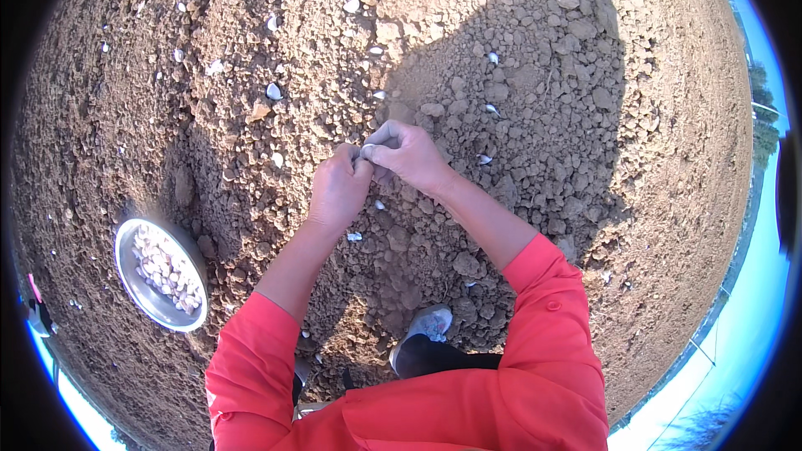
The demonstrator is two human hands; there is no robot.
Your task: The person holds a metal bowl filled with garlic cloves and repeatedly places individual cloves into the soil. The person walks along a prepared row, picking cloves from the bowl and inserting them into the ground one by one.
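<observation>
My left hand (341, 185) and my right hand (407, 156) meet over the cloddy soil (401, 238), fingertips touching. Between the right thumb and forefinger is a small pale piece, apparently a garlic clove (368, 150). The left fingers are curled inward; whether they hold anything is hidden. Around the hands, garlic cloves lie on the soil in loose rows, one (273, 91) up to the left, another (484, 159) to the right. A steel bowl (199, 263) with many cloves in it rests tilted on the ground, left of my left forearm.
My shoe (432, 324) stands on the soil just below the hands. Larger clods (467, 265) lie near my right forearm. A person (39, 316) is partly visible at the far left edge. My shadow falls across the soil at the upper right.
</observation>
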